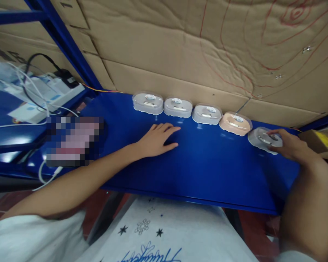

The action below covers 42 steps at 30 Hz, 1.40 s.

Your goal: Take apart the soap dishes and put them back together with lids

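A row of small oval plastic boxes with clear lids and wavy bottom edges lines the back of the blue tabletop (196, 171). From the left come three pale grey ones: the first box (148, 104), the second box (178, 108) and the third box (207, 115). Beside them sits a peach box (235, 124). At the right end, my right hand (288, 145) grips another grey oval box (262, 140), thumb and fingers at its right side and top. My left hand (158, 140) rests open on the tabletop, in front of the second box, fingers spread and holding nothing.
Cardboard (153, 47) stands right behind the row. At left are a power strip (43, 102) with tangled cables and a blurred-out device (73, 142) with a white cable. A blue metal post (68, 43) rises there. An open cardboard box (319, 143) stands far right.
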{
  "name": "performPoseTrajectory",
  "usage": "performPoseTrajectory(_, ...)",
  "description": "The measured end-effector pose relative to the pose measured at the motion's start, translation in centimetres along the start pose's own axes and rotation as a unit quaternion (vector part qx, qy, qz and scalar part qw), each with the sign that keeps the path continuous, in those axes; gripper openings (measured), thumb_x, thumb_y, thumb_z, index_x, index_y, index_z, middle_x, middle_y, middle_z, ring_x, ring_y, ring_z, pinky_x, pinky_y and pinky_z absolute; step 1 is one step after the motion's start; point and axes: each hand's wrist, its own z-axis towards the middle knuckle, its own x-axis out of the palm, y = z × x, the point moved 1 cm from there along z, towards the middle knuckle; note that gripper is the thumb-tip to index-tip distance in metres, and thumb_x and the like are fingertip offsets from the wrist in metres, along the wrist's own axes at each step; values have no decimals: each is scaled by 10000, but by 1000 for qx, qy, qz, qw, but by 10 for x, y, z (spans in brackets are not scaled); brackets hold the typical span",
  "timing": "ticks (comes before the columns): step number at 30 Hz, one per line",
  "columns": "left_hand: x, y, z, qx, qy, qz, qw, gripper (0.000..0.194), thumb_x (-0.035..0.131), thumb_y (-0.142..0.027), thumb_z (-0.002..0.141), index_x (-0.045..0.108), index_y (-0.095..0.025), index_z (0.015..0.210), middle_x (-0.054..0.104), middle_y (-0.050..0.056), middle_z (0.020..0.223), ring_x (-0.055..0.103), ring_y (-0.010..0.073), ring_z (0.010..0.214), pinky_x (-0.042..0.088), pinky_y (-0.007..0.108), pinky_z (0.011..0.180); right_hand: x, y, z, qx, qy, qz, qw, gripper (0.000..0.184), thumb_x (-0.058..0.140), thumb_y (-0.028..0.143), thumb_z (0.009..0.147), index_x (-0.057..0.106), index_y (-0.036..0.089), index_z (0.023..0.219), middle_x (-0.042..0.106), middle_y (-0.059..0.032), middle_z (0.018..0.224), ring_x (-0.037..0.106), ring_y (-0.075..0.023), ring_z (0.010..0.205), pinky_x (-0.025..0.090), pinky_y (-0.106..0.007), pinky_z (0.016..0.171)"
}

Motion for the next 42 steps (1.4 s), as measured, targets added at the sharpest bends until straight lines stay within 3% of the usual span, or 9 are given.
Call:
performPoseTrajectory(4,-13,32,9,-101,-49,20,993,655,549,-513,1050,473,-205,1623,537,214,1573,546,430,1421,441,619,1145,6,7,9,29,-12,-2,1000,280,674,333,886,696,224,1144,731,-254,1264,674,-377,1094,435,-494,849)
performPoseTrajectory(11,-35,61,9,-165,-170,49,970,696,578,-472,1021,440,-215,1653,320,214,1777,335,454,1613,328,654,1235,16,35,16,-21,-55,51,997,366,561,252,968,623,192,1324,689,-229,1422,639,-297,1237,423,-402,959)
performPoseTrajectory(16,-33,67,8,-189,-141,80,968,719,518,-449,1040,349,-214,1698,309,192,1802,280,435,1643,207,750,1252,6,53,7,-34,-103,60,992,385,515,313,1013,667,212,1352,607,-252,1539,561,-362,1389,379,-528,1036)
performPoseTrajectory(21,-45,55,2,-203,-141,129,961,667,580,-466,1013,475,-178,1605,528,214,1621,430,481,1496,158,778,1245,-11,71,-5,-37,-147,70,986,417,535,384,1031,674,218,1387,571,-262,1574,508,-393,1466,359,-588,1100)
performPoseTrajectory(25,-59,46,-10,-170,-104,144,969,604,660,-571,988,585,-180,1442,555,159,1524,481,437,1410,181,752,1257,-18,101,-16,-89,-163,89,979,412,531,449,1041,675,210,1345,592,-228,1558,516,-364,1483,363,-537,1170)
performPoseTrajectory(30,-52,21,-20,-62,-25,106,992,523,775,-516,933,624,-227,1342,442,193,1654,376,465,1547,263,727,1230,-16,163,-46,-274,-129,161,939,343,568,427,1073,665,236,1342,603,-199,1532,546,-351,1484,387,-552,1230)
performPoseTrajectory(35,-41,-14,-20,43,-13,70,997,616,724,-391,989,528,-228,1550,526,200,1639,469,441,1515,355,608,1189,-5,213,-79,-419,-31,200,885,474,604,386,1084,520,323,1546,557,-149,1612,556,-351,1489,431,-602,1206)
performPoseTrajectory(39,-41,-26,-22,103,2,-37,994,736,729,-387,999,413,-295,1657,586,124,1609,527,383,1460,363,535,1202,4,221,-85,-438,-1,210,874,611,606,421,1084,396,346,1654,491,-160,1679,522,-370,1522,439,-628,1198)
performPoseTrajectory(42,-42,-25,-25,128,31,-110,985,940,831,-472,916,328,-368,1704,489,108,1695,446,400,1541,313,561,1264,7,218,-85,-426,2,226,876,721,636,455,1066,316,355,1704,449,-169,1708,475,-388,1562,430,-644,1215)
